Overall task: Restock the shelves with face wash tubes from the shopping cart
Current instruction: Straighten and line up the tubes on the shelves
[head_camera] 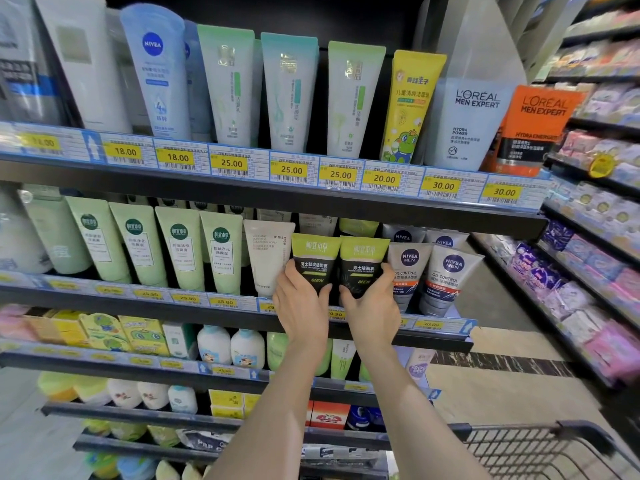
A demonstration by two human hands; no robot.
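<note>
Two black and lime-green men's face wash tubes stand side by side on the second shelf. My left hand wraps the lower part of the left tube. My right hand grips the lower part of the right tube. Both tubes stand upright, caps down and hidden behind my fingers. They sit between a cream innisfree tube and two grey Nivea Men tubes. The shopping cart shows only its black rim and wire mesh at the bottom right.
The top shelf carries Nivea, green, yellow and L'Oreal tubes above price tags. Pale green tubes fill the second shelf's left side. Lower shelves hold bottles and boxes. Another rack of pink and purple packs runs along the right, across a tan floor aisle.
</note>
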